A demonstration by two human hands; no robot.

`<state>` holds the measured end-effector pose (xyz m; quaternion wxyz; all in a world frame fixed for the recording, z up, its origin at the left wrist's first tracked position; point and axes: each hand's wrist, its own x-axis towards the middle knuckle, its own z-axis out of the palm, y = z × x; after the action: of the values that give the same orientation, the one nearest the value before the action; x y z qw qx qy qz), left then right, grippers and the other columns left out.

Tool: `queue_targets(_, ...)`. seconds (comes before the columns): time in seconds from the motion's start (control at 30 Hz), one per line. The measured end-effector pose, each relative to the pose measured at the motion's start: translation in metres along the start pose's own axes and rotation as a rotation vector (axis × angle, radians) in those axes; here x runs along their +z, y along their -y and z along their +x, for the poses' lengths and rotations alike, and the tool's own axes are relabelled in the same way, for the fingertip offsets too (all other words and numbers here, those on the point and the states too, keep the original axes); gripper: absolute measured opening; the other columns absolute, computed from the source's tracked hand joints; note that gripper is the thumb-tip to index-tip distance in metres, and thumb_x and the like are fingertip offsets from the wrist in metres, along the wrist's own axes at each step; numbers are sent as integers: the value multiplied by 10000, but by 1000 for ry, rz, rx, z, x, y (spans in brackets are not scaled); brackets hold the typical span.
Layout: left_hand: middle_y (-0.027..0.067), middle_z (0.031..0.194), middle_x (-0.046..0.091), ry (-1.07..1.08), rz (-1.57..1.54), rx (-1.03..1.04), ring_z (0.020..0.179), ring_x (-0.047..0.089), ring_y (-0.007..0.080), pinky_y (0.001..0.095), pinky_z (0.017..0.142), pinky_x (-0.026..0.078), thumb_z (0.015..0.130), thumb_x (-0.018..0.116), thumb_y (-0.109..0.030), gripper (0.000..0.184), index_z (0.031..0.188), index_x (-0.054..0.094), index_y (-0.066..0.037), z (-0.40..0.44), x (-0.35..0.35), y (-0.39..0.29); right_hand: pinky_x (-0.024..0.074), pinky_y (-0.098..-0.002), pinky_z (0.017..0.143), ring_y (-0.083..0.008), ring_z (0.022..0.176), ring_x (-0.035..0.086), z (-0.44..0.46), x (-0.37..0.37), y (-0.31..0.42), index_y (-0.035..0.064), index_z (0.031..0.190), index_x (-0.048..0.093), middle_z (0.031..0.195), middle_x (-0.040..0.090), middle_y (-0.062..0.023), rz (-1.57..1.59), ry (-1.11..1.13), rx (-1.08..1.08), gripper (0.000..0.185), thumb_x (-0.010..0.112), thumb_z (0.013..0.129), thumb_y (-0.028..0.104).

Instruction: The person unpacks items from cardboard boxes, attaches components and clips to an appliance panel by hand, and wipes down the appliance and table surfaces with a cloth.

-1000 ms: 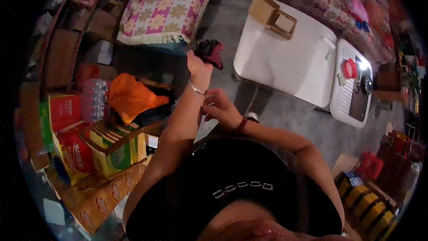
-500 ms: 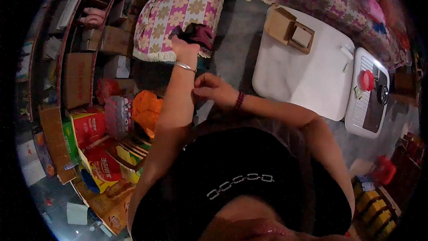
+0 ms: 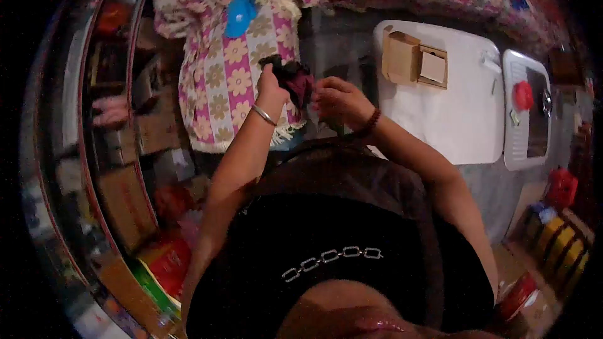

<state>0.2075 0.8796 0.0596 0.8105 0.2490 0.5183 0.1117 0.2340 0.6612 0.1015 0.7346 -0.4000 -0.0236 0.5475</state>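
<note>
Maroon, rumpled cloth (image 3: 300,84) in the clasp of the left hand (image 3: 273,95), bent-fingered right hand (image 3: 345,102) beside it, grip unclear.

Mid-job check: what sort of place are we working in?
Probably a living area doubling as storage, perhaps in a home or small shop: a flower-patterned cover over what looks like seating, shelving with cardboard boxes, and a white table.
</note>
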Motion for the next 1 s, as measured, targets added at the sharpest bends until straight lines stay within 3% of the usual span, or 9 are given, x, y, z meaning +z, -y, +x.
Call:
queue_targets(0.2, 155, 1067, 639, 413, 500, -423, 939, 642, 330, 514, 803, 550, 914, 564, -351, 366, 1118, 575, -49, 46, 71, 38, 503, -313, 822, -184, 1026, 582, -1, -78, 12, 28, 1261, 489, 1128, 593, -90, -171, -540, -233, 407, 614, 930, 229)
queue_targets(0.3, 124, 1174, 619, 715, 701, -532, 1067, 602, 286, 495, 954, 477, 943, 535, -345, 481, 1264, 515, 13, 20, 139, 48, 509, -306, 797, -174, 1000, 578, 24, -102, 26, 53, 1215, 548, 1102, 615, -78, 184, -597, -228, 451, 583, 934, 404)
queue_targets(0.43, 86, 1213, 597, 1345, 1295, 83, 1081, 572, 190, 403, 974, 460, 948, 563, -310, 570, 1374, 396, 29, 22, 199, 40, 541, -371, 733, -217, 843, 627, 73, -146, 63, 88, 1101, 630, 1003, 652, -70, 595, -279, -192, 424, 544, 927, 464)
queue_targets(0.5, 71, 1250, 582, 1273, 1732, 199, 1088, 553, 151, 359, 980, 447, 957, 563, -270, 591, 1413, 339, 33, 33, 256, 14, 548, -389, 722, -230, 809, 637, 83, -157, 109, 70, 1095, 629, 1002, 656, -67, 687, -221, -280, 404, 551, 926, 428)
queue_targets(0.53, 82, 1309, 556, 1397, 1703, -72, 1100, 556, 147, 324, 945, 455, 967, 553, -250, 559, 1403, 351, 37, 27, 288, -3, 543, -402, 783, -235, 882, 639, 83, -168, 125, 65, 1118, 626, 1045, 659, -84, 615, -214, -303, 373, 577, 911, 371)
queue_targets(0.63, 108, 1299, 569, 1335, 1469, 98, 1093, 588, 186, 329, 904, 477, 971, 546, -277, 528, 1368, 389, 35, 45, 335, -31, 516, -424, 866, -252, 968, 626, 95, -196, 169, 65, 1150, 620, 1101, 655, -93, 734, -320, -465, 374, 598, 896, 339)
queue_targets(0.73, 128, 1164, 639, 1206, 1268, -146, 970, 644, 191, 303, 814, 503, 954, 572, -269, 549, 1357, 382, 51, 91, 385, -57, 480, -432, 939, -271, 1051, 600, 89, -228, 199, 57, 1172, 609, 1148, 641, -102, 766, -345, -642, 368, 609, 891, 294)
queue_targets(0.9, 125, 1048, 658, 968, 1899, 80, 899, 653, 177, 294, 729, 502, 936, 589, -280, 393, 1172, 533, 28, 239, 397, -88, 496, -476, 921, -313, 1100, 574, 84, -289, 196, 61, 1243, 539, 1191, 603, -151, 868, -755, -971, 451, 649, 860, 270)
queue_targets(1.0, 107, 909, 660, 1254, 2290, 339, 805, 637, 189, 320, 676, 492, 915, 627, -289, 349, 1043, 559, 29, 320, 398, -111, 512, -497, 900, -351, 1070, 587, 82, -320, 179, 62, 1247, 530, 1215, 585, -157, 984, -953, -1098, 443, 641, 868, 264)
